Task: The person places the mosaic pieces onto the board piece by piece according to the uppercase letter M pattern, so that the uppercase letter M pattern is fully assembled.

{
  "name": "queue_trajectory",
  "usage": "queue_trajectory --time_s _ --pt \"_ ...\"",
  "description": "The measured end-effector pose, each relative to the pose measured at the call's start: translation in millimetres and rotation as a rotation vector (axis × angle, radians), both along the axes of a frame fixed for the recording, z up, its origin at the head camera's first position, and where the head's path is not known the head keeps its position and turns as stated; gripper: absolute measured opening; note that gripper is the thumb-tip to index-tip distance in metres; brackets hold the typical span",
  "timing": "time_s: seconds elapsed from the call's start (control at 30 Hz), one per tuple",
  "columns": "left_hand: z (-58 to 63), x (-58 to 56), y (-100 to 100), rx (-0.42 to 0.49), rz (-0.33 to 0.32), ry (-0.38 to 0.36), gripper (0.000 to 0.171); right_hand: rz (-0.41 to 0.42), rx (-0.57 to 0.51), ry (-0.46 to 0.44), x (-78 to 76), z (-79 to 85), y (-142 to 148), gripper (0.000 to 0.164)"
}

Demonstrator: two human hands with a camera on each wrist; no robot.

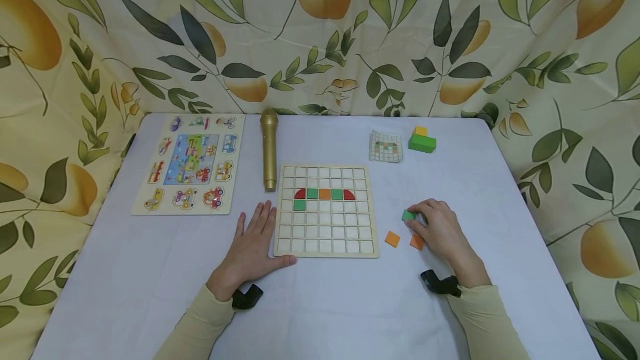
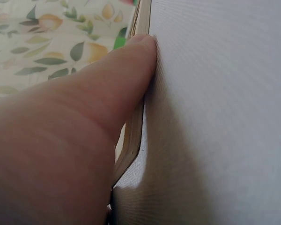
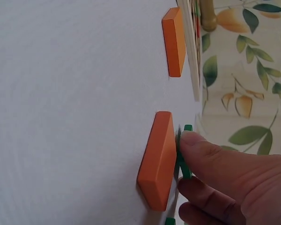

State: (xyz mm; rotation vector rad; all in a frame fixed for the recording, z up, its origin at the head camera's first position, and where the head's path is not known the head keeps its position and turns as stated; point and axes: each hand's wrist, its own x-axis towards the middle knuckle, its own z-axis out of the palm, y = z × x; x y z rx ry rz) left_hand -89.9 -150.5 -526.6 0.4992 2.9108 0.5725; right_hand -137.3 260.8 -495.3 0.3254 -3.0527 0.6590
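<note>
A wooden grid board point(image 1: 325, 248) lies in the middle of the table. Red, green and orange tiles fill part of one row, and a green tile point(image 1: 299, 205) sits below that row's left end. My left hand point(image 1: 252, 243) rests with spread fingers along the board's left side, its thumb point(image 2: 131, 65) against the near edge. Right of the board, my right hand point(image 1: 442, 232) pinches a green square tile point(image 1: 408, 215) between thumb and fingers. Two orange tiles, one farther left point(image 1: 392, 239) and one by the hand point(image 3: 157, 161), lie close by. Another green tile point(image 3: 171, 221) is mostly hidden.
A vehicle picture puzzle board point(image 1: 140, 199) lies at the left, with a gold cylindrical stick point(image 1: 269, 151) beside it. Behind the right hand are a small printed grid card point(image 1: 385, 146), a green block point(image 1: 422, 144) and a yellow block point(image 1: 420, 130). Patterned cloth hangs behind the table.
</note>
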Motion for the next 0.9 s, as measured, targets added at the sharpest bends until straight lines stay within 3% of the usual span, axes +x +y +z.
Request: queue_trajectory --time_s 0.63,0.9 --pt "1.1 0.7 0.8 0.003 0.004 -0.006 0.118 0.201 -0.124 0.099 -27.2 9.8 -48.7 0.026" --pt "0.9 0.0 0.8 -0.011 0.001 0.004 0.118 0.226 -0.12 0.053 -37.2 18.7 -73.9 0.028"
